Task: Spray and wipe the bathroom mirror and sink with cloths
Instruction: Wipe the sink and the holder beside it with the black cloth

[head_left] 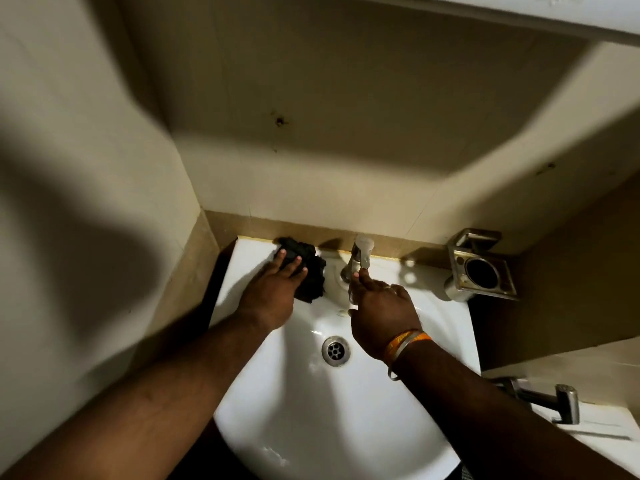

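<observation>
Looking down through the head camera, I saw a white sink [304, 410] set against a beige tiled wall [311, 133], with its round metal drain [335, 350] near the middle of the basin. My left hand [273, 289] lay flat on the back left part of the sink's rim, fingers straight and pressing down on a crumpled black cloth [308, 268]. The cloth sat on that rim, bunched between the hand and the wall, just left of the tap [356, 268]. I held nothing curled in that hand; it only pressed the cloth.

My right hand [381, 317] reached over the basin to the tap. Its forefinger pointed forward and touched the tap's lever close to the spout, while the other fingers were loosely bent and gripped nothing that I could see. An orange band and a thin metal bangle [405, 344] circled that wrist.

The tap stood upright at the back centre of the sink, its pale top cap near the wall. To the right, fixed to the wall above the sink's rim, hung a square metal holder [481, 268] with a round opening. At the lower right, a second chrome tap [550, 400] stood out above a white surface [599, 424]. A white ledge [519, 12] crossed the upper right corner of the view.
</observation>
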